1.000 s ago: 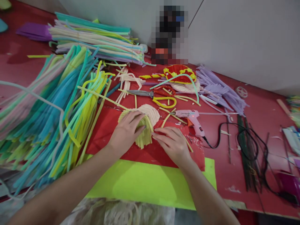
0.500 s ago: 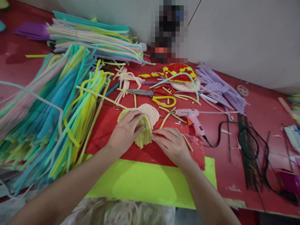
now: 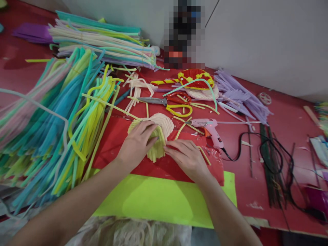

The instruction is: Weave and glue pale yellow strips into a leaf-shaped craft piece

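My left hand (image 3: 137,141) lies over a fan-like piece of pale yellow pipe cleaners (image 3: 156,152), its fingers bent and its thumb pressing on the ribbed surface. At the piece's right edge, the fingertips of my right hand (image 3: 188,159) are pinched together; they hide the exact spot they grip. A cream ribbed pipe-cleaner piece (image 3: 167,123) adjoins the yellow one at its upper right. Both rest on a red sheet (image 3: 110,143). Just right of them lies a pink hot glue gun (image 3: 208,126). Scissors (image 3: 167,103) with red and yellow handles lie behind.
Bundles of coloured pipe cleaners (image 3: 56,99) fill the left side, with another stack (image 3: 102,42) behind. Lilac pipe cleaners (image 3: 238,92) and a red-and-yellow ornament (image 3: 196,79) lie at the back. A black cord (image 3: 241,143) curls at right. A lime-green sheet (image 3: 159,198) is in front.
Almost nothing differs. The whole view has shifted very slightly left, and both hands keep their places on the yellow pipe-cleaner piece.
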Demonstrator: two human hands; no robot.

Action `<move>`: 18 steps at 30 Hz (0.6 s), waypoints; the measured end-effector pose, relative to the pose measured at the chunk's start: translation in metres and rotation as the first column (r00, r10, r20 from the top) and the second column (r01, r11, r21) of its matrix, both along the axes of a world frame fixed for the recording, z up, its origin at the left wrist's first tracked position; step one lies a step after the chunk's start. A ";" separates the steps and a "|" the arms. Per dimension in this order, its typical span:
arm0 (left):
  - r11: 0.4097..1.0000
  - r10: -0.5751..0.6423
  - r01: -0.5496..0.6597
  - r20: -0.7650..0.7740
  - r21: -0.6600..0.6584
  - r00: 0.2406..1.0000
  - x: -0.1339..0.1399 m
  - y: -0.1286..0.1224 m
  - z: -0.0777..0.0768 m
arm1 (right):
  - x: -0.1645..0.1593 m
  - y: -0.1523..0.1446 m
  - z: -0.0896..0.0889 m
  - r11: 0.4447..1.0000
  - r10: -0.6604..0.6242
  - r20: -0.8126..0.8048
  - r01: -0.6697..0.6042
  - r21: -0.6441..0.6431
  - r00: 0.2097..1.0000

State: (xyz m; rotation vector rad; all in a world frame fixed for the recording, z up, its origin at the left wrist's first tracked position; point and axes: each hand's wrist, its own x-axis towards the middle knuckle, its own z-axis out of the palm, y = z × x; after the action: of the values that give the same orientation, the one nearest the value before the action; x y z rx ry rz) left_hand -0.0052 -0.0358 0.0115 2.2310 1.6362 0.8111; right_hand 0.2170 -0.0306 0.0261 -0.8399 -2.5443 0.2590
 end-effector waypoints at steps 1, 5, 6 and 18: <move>1.000 -0.002 0.002 -0.004 -0.003 1.000 0.000 0.000 0.000 | 0.000 0.000 0.000 1.000 0.002 -0.001 -0.002 -0.002 1.000; 1.000 -0.015 0.015 -0.007 -0.004 1.000 0.000 0.000 0.003 | 0.001 0.000 0.000 0.998 0.025 0.004 -0.025 -0.059 1.000; 1.000 -0.019 0.019 -0.002 -0.003 1.000 0.000 0.000 0.004 | 0.001 0.000 0.000 0.997 0.027 0.007 -0.026 -0.075 1.000; 0.999 -0.030 0.031 -0.105 0.013 0.994 0.001 0.001 0.006 | 0.002 -0.001 -0.003 0.996 0.001 0.002 -0.001 -0.090 1.000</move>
State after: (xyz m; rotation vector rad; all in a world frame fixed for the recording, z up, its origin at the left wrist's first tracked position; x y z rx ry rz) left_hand -0.0041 -0.0352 0.0173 2.3394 1.6425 0.7117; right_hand 0.2186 -0.0313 0.0233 -0.8722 -2.5510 0.3759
